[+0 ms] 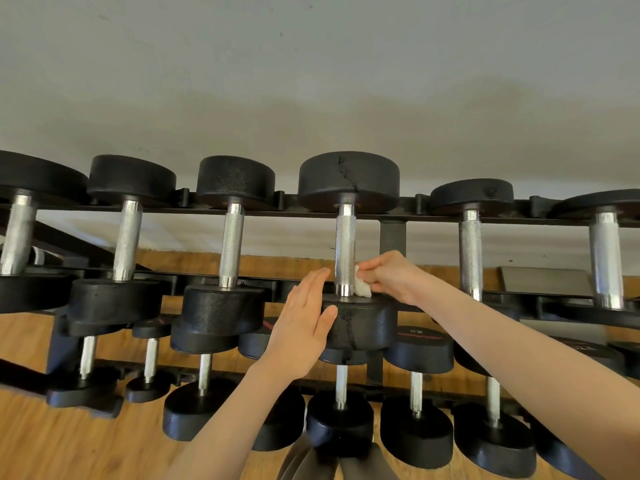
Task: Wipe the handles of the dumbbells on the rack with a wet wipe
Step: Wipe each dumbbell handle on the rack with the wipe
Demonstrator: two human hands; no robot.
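- Six dumbbells sit side by side on the top tier of a black dumbbell rack point(311, 213), their knurled steel handles running away from you, black round heads at both ends.
- Your right hand point(388, 277), just right of centre, pinches a crumpled white wet wipe point(362, 288) between thumb and curled fingers.
- The wipe presses against the lower right side of the handle point(345, 251) of the fourth dumbbell from the left, just above its near head point(363, 325).
- Your left hand point(301, 336) is flat, fingers straight and together, pointing toward 1 o'clock; it grasps nothing.
- The left thumb touches the left edge of that near head, at 9 o'clock from it; whether the left fingertips, near the handle's left side, touch the steel, you cannot tell.
- Both bare forearms reach in from the lower edge: the left from 6 o'clock, the right from 4 o'clock.
- A lower tier of smaller dumbbells point(417, 420) runs below your arms, toward 6 o'clock.
- A wood floor point(62, 445) shows beneath the rack, and a pale grey wall point(311, 81) fills the upper half, at 12 o'clock.
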